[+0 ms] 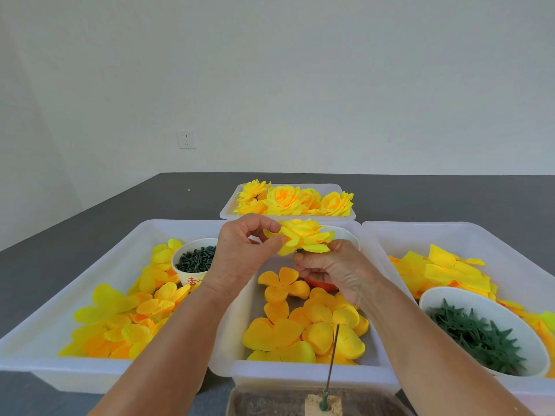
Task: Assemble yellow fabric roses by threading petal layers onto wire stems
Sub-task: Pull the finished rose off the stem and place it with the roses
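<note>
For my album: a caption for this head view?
Both hands, left hand and right hand, hold a yellow fabric rose above trays of petals.

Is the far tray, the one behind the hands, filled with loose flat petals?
No, the far tray holds finished roses, full and rounded, not loose flat petals.

Dark grey bench (90,223) against a white wall (300,70)

A white wall socket (186,139) sits low on the wall, just above the bench's far edge and left of centre. A tiny pale speck (189,190) lies on the bench just below the socket. At the near edge of the bench, far from the socket and to its right, a shallow brown tray (270,400) holds a small tan block (324,405); what the block is made of is unclear.
</note>
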`<state>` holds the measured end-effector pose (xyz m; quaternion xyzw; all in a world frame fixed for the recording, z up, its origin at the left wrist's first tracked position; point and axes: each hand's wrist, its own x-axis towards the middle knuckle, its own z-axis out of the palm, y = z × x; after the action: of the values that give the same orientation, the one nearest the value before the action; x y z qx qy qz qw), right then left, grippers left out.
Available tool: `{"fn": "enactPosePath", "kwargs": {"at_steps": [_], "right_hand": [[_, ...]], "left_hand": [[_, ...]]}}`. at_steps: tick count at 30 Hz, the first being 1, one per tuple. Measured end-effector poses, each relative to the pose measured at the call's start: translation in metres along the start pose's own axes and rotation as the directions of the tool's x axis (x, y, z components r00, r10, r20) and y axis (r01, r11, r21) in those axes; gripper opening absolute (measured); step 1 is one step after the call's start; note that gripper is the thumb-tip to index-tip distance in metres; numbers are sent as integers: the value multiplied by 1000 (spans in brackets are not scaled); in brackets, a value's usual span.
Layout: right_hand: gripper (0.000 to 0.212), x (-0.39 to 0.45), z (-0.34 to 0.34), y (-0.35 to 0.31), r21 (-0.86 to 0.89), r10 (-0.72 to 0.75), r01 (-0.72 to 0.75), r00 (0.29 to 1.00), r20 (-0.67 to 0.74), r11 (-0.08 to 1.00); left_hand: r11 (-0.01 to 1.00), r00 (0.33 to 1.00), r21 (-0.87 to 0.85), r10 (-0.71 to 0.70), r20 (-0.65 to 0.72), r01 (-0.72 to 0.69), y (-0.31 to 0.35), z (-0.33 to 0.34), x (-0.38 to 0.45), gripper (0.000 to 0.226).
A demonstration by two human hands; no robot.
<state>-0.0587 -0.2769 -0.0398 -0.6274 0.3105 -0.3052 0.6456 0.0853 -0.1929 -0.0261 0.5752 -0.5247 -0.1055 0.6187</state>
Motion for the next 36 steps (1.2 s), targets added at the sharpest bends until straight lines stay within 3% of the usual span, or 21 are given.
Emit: {"fn": "enactPosePath", "kwargs": {"at_steps": [9,16,23,30,36], "right_hand": [[11,-2,2,1,-57,-71,72,997,29,996],[13,-2,2,2,-121,-135,137,990,28,983],[19,-4,2,1,-145,-190,192,981,27,971],[17,-3,2,1,-155,-203,202,979,5,967],[17,-2,0,1,-150,-225,222,974,-2,963]], "left_hand": [[975,993,200,110,-49,-98,-1,2,0,19],[967,990,225,132,-42,-119,2,3,-3,17],[912,974,378,209,-92,-160,3,3,-4,15],[891,971,408,237,-37,-202,4,4,-4,16],[922,972,323,233,-23,-213,3,3,-3,6]]}}
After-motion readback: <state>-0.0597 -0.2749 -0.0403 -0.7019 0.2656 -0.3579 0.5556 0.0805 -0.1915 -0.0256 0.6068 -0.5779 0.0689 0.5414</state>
